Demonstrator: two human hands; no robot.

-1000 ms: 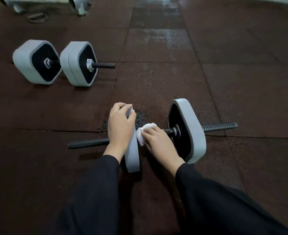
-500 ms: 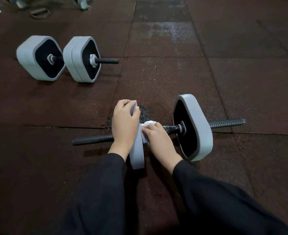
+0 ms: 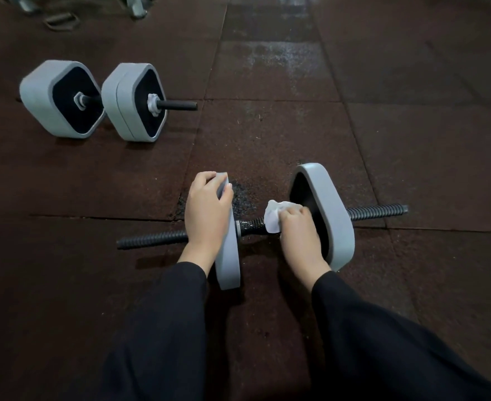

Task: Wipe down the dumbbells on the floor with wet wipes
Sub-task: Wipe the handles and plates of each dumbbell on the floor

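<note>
because the near dumbbell (image 3: 322, 215) would likely roll on its bar under a sideways rub, the left hand (image 3: 208, 209) is draped over the top of the left plate (image 3: 228, 256), fingers curled over its upper edge and clamped on it as a brace. the right hand (image 3: 299, 230) is closed round a crumpled white wipe (image 3: 273, 219), pressing it on the short stretch of bar (image 3: 253, 225) between the two plates, right up against the inner black face of the right plate (image 3: 329, 215) (the bar there looks wet and glossy, so the wipe seems to be doing its work). the two hands sit apart, one plate-gap between them.

this dumbbell lies on the floor (image 3: 267, 140) just in front of the person, near the middle of the view. its long axis runs from about 8 o'clock to 2 o'clock, the threaded ends sticking out beyond both plates; the right end (image 3: 383, 211) points to 2 o'clock and is slightly farther from the person. the plates stand on edge, their faces square to the bar.

a second dumbbell (image 3: 93, 101) rests well apart at 10 o'clock, untouched, its axis nearly 9 to 3 with the bare bar end pointing toward 3. my judgement: the grip section is the step in hand, and that second one awaits its turn.
</note>
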